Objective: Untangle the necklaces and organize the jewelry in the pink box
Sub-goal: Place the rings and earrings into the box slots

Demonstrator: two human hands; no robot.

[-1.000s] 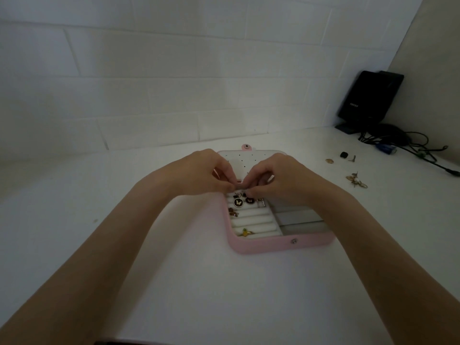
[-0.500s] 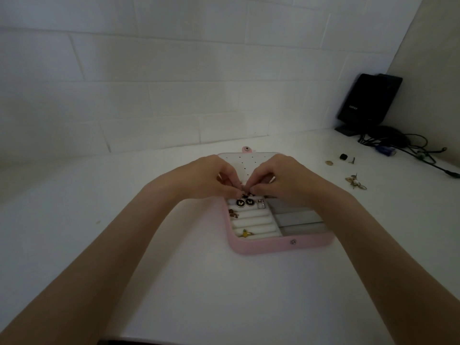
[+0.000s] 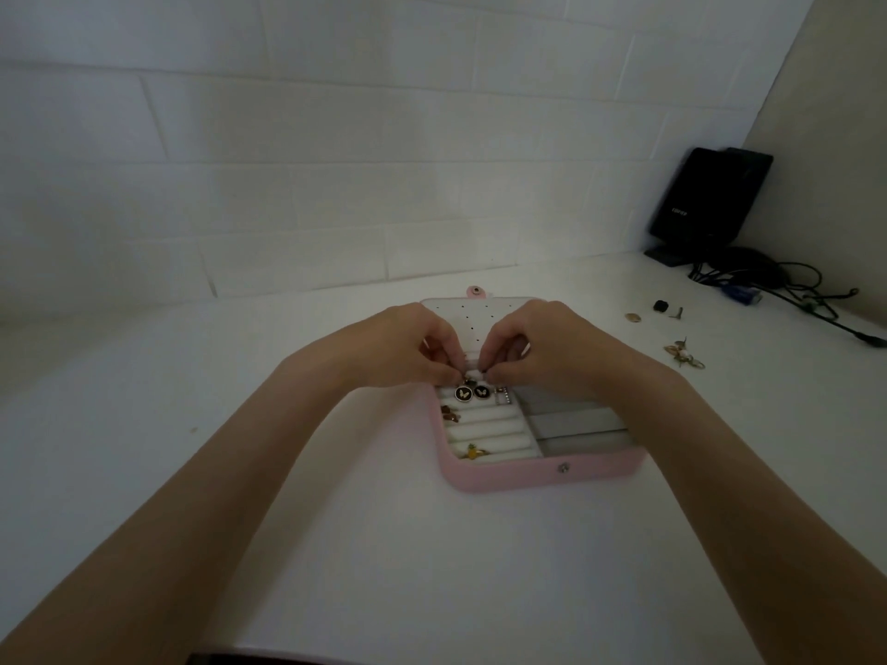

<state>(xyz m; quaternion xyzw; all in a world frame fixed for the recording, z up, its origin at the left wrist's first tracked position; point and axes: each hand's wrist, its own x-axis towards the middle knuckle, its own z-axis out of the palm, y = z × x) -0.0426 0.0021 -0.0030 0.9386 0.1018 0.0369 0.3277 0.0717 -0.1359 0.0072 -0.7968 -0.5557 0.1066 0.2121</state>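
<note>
An open pink jewelry box (image 3: pixel 542 475) lies on the white table, its perforated lid (image 3: pixel 473 315) laid back. My left hand (image 3: pixel 413 345) and my right hand (image 3: pixel 537 348) meet over the box's far rows, fingertips pinching a small dark piece of jewelry (image 3: pixel 473 375) between them. Just below sit two black round butterfly earrings (image 3: pixel 473 392), a brown piece (image 3: pixel 449 414) and a yellow pineapple ring (image 3: pixel 474 452) in the white ring rolls. What exactly the fingers hold is too small to tell.
Loose jewelry (image 3: pixel 685 353) lies on the table to the right, with a gold piece (image 3: pixel 633 317), a black stud (image 3: pixel 661 306) and a pin nearby. A black device (image 3: pixel 705 199) and tangled cables (image 3: pixel 787 285) fill the far right corner. Grey compartments (image 3: pixel 576 422) occupy the box's right half.
Both hands stayed over the box's far rows; the fingertips shifted slightly and closed together on the small piece. The box has not moved.
</note>
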